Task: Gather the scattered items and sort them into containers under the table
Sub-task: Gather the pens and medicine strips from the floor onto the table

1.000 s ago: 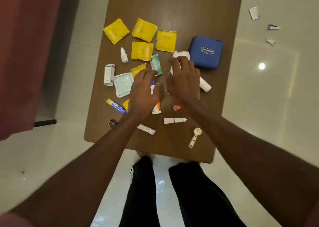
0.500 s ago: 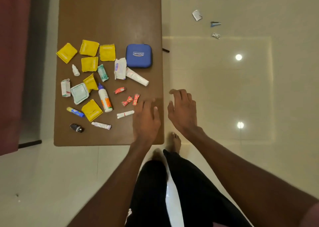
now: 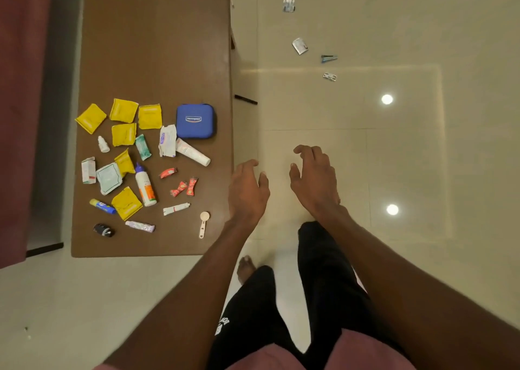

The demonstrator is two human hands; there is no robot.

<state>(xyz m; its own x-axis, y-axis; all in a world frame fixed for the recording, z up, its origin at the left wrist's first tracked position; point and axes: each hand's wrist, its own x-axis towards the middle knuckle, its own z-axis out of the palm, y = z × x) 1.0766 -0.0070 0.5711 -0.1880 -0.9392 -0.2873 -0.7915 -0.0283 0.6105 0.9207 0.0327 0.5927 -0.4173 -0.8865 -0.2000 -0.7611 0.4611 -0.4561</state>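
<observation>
Hovering beside the brown table (image 3: 157, 45), both empty hands are held out over the pale floor (image 3: 408, 158).

The left hand (image 3: 247, 192) is kept just past the table's right edge, the right hand (image 3: 316, 182) near it, fingers loosely curled and spread, nothing gripped. The scattered items are left on the tabletop: yellow packets (image 3: 123, 110), a blue case (image 3: 195, 121), a white bottle (image 3: 145, 185), red sachets (image 3: 184, 186), small tubes (image 3: 176, 209) and a plastic scoop (image 3: 203, 223). Blister packs (image 3: 299, 45) are seen lying on the floor well apart from the table.

table edge (image 3: 231, 144) left, open floor (image 3: 337, 110) ahead
</observation>
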